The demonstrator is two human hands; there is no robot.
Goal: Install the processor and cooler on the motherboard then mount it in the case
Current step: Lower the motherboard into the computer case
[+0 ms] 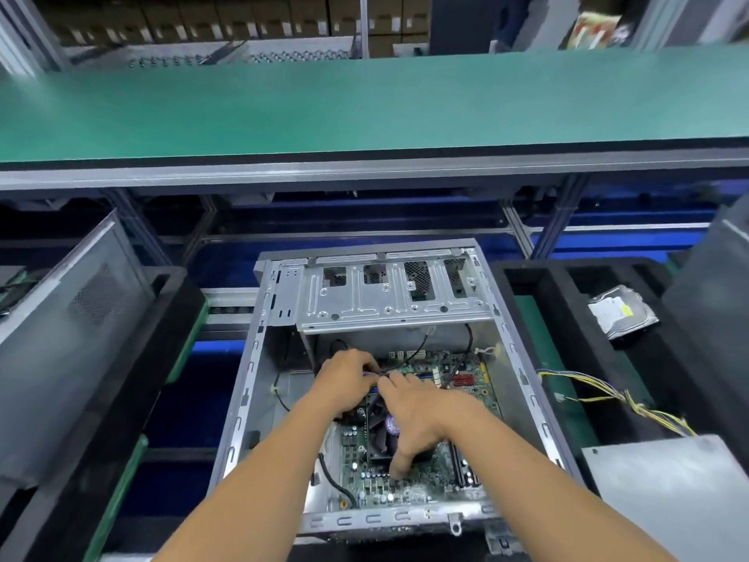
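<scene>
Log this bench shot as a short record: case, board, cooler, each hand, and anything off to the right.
case: open, lying flat
board: inside case
cooler: on board, partly hidden by right hand
left hand: pinches a thin cable
right hand: over cooler, thumb down on board
right side: hard drive; yellow wires

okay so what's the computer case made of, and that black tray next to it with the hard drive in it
The computer case looks like bare sheet metal, probably steel: dull silver-grey, with stamped ribs, punched holes and folded edges. The black tray looks like dense foam: matte, thick-walled, with cut-out pockets and soft edges, though moulded plastic can't be ruled out. The hard drive lies in one pocket, seemingly in a shiny clear bag.
</scene>
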